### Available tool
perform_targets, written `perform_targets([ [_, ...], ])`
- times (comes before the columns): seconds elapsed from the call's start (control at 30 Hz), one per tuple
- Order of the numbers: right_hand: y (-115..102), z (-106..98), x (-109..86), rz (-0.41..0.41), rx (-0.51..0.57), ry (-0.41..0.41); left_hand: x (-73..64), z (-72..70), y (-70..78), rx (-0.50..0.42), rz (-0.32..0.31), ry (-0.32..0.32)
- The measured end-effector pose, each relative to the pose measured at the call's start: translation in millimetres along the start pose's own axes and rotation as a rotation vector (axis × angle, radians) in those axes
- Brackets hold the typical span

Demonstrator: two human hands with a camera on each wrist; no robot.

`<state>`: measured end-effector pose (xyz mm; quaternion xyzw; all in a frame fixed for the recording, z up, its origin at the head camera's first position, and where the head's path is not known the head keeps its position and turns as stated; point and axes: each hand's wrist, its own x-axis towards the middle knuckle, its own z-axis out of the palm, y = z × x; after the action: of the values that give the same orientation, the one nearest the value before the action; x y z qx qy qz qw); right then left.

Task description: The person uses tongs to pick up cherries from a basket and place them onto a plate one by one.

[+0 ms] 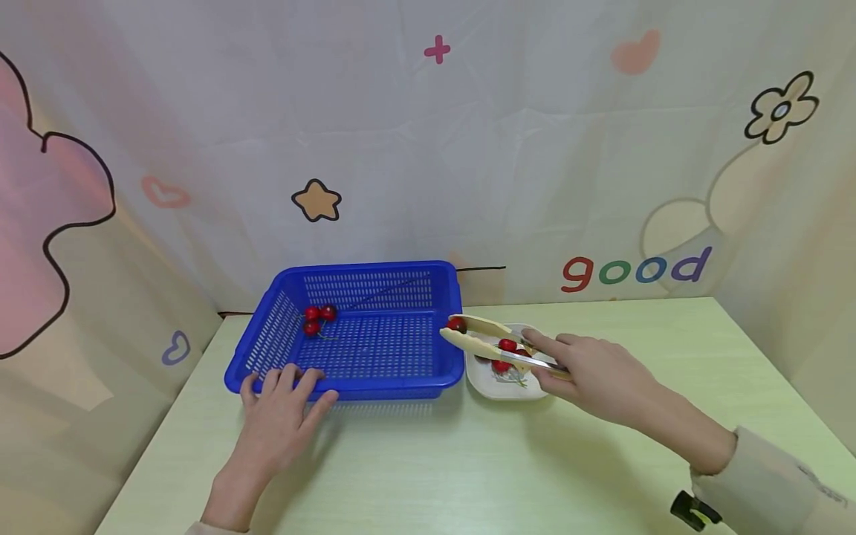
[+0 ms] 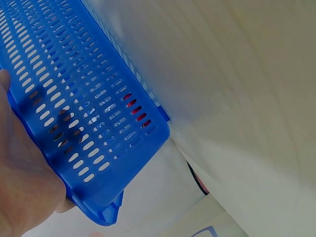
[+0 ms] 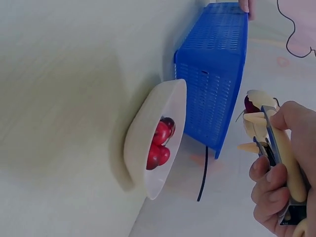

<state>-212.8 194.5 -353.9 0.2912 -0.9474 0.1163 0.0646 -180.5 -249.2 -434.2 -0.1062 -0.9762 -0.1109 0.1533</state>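
My left hand [image 1: 277, 423] grips the near left rim of a blue plastic basket [image 1: 394, 384], fingers over the edge and thumb outside. Three red cherries [image 1: 311, 327] lie together in the basket's left part. In my right hand [image 1: 602, 375] are tongs [image 1: 476, 346] with cream tips and metal arms. Between those tips sits a dark red cherry [image 1: 457, 325], raised near the basket's right rim. Below the tongs stands a white bowl [image 3: 143, 123] with several cherries [image 3: 160, 143]. In the left wrist view, red shows through the slots of the basket [image 2: 113, 173].
A pale green table [image 1: 428, 468] carries the basket and bowl, which stand side by side. Behind them hangs a light curtain [image 1: 401, 148] printed with hearts, a star and the word "good". A dark clip-like object [image 1: 694, 511] is by the right sleeve.
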Motion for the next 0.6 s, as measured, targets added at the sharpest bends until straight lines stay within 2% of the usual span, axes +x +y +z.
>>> perform_targets([
  [0.33, 22.2, 9.3, -26.5, 0.025, 0.002, 0.036, 0.1, 0.6, -0.8, 0.005, 0.001, -0.001],
  [0.6, 30.1, 26.5, -33.1, 0.04, 0.008, -0.015, 0.2, -0.7, 0.3, 0.003, 0.001, -0.005],
])
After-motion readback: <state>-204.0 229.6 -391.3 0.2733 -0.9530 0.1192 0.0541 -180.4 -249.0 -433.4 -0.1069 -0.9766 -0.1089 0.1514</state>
